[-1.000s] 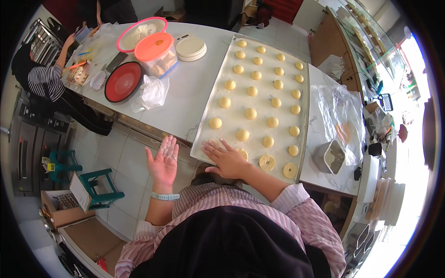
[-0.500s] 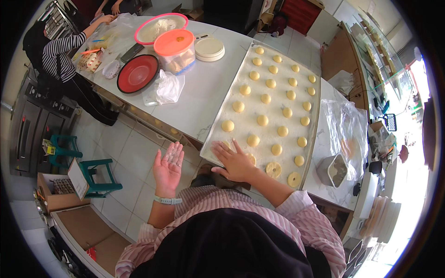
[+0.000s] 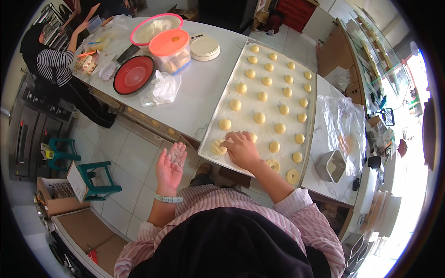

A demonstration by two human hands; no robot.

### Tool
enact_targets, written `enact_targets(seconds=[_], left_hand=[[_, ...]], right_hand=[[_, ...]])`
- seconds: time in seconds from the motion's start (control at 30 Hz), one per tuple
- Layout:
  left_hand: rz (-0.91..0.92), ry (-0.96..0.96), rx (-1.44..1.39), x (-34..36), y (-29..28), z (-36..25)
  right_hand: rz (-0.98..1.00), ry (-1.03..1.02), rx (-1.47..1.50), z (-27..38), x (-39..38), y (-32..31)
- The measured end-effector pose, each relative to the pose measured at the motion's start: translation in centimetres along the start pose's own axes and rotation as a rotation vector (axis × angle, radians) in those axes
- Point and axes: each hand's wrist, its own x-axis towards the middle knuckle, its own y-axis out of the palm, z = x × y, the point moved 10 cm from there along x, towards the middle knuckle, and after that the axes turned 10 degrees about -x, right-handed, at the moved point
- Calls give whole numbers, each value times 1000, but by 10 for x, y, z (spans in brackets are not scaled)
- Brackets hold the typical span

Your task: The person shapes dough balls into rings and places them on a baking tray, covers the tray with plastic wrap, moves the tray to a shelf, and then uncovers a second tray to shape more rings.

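My left hand [image 3: 171, 167] is palm up beside the tray's near-left corner, fingers apart and dusted with white powder, holding nothing. Over the baking tray [image 3: 232, 64], my right hand [image 3: 238, 148] has its fingers curled down at a flattened dough piece [image 3: 218, 147]; what the fingertips hold, if anything, is hidden. Several rounded dough balls [image 3: 259, 117] lie in rows on the tray. Along its near edge, ring-shaped dough [image 3: 292, 176] shows a centre hole.
A red plate [image 3: 133, 74], orange-lidded container [image 3: 170, 53], flour bowl [image 3: 155, 30] and scale [image 3: 204, 47] occupy the white counter. A metal container [image 3: 330, 166] and plastic sheet [image 3: 341, 125] lie right. A co-worker [image 3: 51, 69] stands left. Green stools [image 3: 104, 180] stand on the floor.
My right hand has lifted from lying flat on the dough and curled its fingers, uncovering the flattened piece. My left hand stays palm up. The co-worker's arm has moved.
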Motion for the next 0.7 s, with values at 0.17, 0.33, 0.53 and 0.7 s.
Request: enact_targets(seconds=[0.17,0.33,0.53,0.7], left_hand=[[-6,-23,21,-1,2,7],[-26,-86,61,-2,-5,19],[102,-439,311,-17,-11,82],[126,-339,450,-23,15,106]], right_hand=[[41,-44,-115,5,-2,7],[127,-147,-304,23,-4,7],[88,-193,-292,26,-14,16],[47,-35,39,26,-8,1]])
